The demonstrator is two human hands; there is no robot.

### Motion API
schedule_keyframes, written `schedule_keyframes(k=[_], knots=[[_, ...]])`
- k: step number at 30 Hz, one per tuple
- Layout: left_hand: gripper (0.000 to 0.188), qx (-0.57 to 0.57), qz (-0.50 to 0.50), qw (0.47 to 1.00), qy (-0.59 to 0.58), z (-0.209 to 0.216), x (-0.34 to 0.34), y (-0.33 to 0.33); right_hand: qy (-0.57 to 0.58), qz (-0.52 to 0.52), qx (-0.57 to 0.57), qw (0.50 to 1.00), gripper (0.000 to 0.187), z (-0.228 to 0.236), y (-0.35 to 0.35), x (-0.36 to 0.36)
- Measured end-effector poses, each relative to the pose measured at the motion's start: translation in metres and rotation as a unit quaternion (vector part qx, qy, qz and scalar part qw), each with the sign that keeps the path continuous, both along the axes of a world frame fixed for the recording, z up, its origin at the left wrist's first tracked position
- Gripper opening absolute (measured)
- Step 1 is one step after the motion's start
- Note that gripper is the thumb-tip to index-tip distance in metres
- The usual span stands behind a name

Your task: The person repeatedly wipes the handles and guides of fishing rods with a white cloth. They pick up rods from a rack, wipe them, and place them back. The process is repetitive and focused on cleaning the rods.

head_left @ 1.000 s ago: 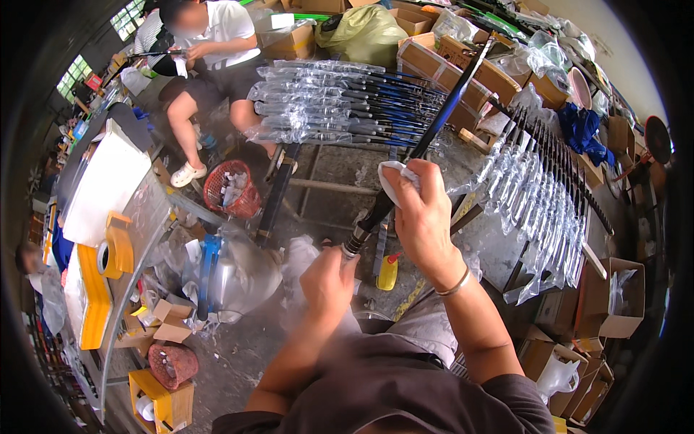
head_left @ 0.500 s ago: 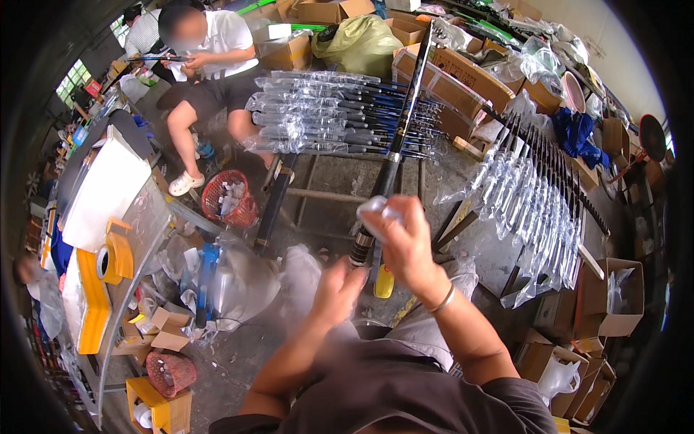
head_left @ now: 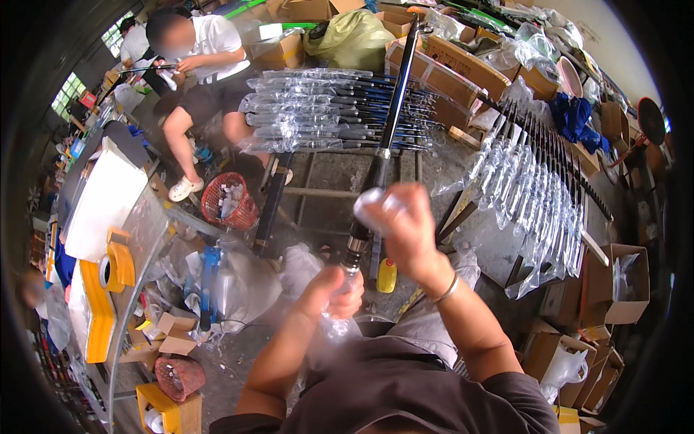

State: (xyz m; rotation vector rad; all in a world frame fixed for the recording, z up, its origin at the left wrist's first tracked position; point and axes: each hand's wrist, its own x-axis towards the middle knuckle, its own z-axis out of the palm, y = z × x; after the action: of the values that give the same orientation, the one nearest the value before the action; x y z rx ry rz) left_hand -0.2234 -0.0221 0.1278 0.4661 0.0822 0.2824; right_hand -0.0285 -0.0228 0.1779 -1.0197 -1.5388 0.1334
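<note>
A thick black fishing rod point(head_left: 395, 108) slants up and away from my lap. My left hand point(head_left: 334, 293) is closed round its lower end, where clear plastic point(head_left: 338, 329) shows around and below the fingers. Higher on the rod, my right hand point(head_left: 410, 231) presses a small white wad point(head_left: 370, 206), cloth or paper, against the shaft; motion blurs it. Beyond my hands, several fishing rods with plastic-wrapped handles point(head_left: 303, 116) lie side by side on a metal rack point(head_left: 325, 193). More wrapped rods point(head_left: 531, 202) rest in a row at the right.
A yellow bottle point(head_left: 387, 275) stands just beyond my lap. Far left sits a person point(head_left: 213, 54) holding a thin rod, near a red basket point(head_left: 230, 199). Tape rolls point(head_left: 110, 273) lie on the left table. Cardboard boxes point(head_left: 614, 286) stand at the right.
My left hand has tightened round the rod's lower end, and clear plastic now shows there. My right hand, still on the shaft with the white wad, has shifted slightly up.
</note>
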Motion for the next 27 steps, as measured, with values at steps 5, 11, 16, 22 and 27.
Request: schedule_keyframes(k=[5,11,16,22,27], knots=[[0.044,-0.057,-0.061,0.995,-0.057,-0.001,0.004,0.001,0.084,0.005,-0.008,0.996,0.034,0.008,-0.001,0.002],[0.041,-0.095,-0.070,0.988,-0.099,-0.008,0.005,0.004,0.100,-0.039,0.024,0.994,0.044,0.001,0.001,-0.001],[0.041,-0.074,-0.055,0.991,-0.097,-0.007,0.010,0.003,0.066,-0.091,0.019,0.993,0.046,-0.004,0.002,-0.006],[0.042,-0.044,-0.005,0.997,-0.065,-0.006,0.004,0.006,0.223,0.006,-0.048,0.974,0.034,-0.002,0.000,0.002],[0.041,-0.034,-0.030,0.996,-0.079,-0.011,0.014,0.002,0.432,0.076,-0.089,0.894,0.019,-0.003,0.015,-0.005]])
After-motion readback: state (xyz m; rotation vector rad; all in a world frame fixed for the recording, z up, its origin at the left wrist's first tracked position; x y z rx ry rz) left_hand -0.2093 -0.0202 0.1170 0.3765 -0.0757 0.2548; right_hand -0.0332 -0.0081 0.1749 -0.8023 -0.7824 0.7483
